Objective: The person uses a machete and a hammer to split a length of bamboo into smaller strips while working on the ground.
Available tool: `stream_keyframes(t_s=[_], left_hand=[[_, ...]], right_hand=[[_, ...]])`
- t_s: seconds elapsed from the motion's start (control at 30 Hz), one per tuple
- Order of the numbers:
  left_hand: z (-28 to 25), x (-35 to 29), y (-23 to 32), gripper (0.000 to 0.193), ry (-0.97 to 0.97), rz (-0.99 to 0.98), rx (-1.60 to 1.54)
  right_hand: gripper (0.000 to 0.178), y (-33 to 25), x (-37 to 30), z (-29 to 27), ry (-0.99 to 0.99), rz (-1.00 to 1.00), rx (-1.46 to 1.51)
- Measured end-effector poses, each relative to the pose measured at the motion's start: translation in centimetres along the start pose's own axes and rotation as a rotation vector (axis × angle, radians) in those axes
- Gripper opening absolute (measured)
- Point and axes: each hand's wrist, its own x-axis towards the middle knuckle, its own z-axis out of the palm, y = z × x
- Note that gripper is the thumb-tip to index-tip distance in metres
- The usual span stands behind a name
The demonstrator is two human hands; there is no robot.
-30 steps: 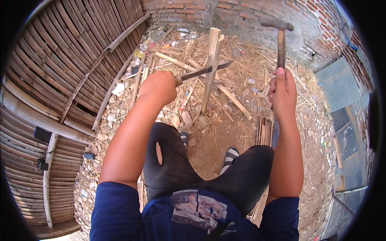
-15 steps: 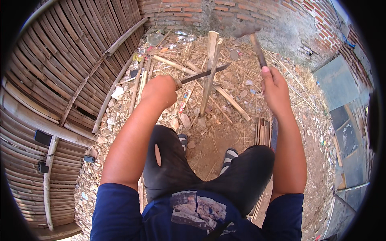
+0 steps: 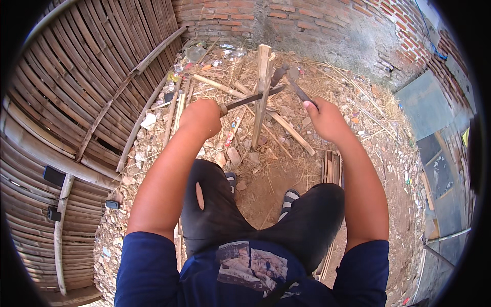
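Note:
My left hand (image 3: 200, 118) is closed round the wooden handle of a long-bladed knife (image 3: 240, 102), a machete by its look. Its dark blade runs to the right through or across an upright wooden stake (image 3: 263, 77), with the tip sticking out on the far side. The stake is split at the top into two pieces and its foot stands on the ground between my feet. In my right hand (image 3: 326, 120) is the handle of a hammer (image 3: 302, 93). The hammer's head is just above the blade's tip, beside the stake; whether they touch I cannot tell.
Loose wooden sticks (image 3: 292, 134) lie crossed behind the stake, among straw, stones and litter. Split strips (image 3: 332, 166) lie by my right knee. A slatted bamboo wall (image 3: 97, 77) stands left, a brick wall (image 3: 317, 25) behind, and grey panels (image 3: 427, 105) lean at right.
My right hand has swung the hammer down and to the left, from raised beside the wall to near the blade's tip. Blade and stake have shifted slightly lower.

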Motion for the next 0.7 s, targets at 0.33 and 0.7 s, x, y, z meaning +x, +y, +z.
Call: stream_keyframes(t_s=[0.33, 0.7], left_hand=[[0.7, -0.1, 0.7, 0.024, 0.006, 0.041, -0.016], [1.8, 0.3, -0.2, 0.024, -0.005, 0.057, -0.048]], right_hand=[[0.039, -2.0, -2.7, -0.3, 0.327, 0.136, 0.236], [0.046, -0.7, -1.9, -2.7, 0.289, 0.059, 0.350]])
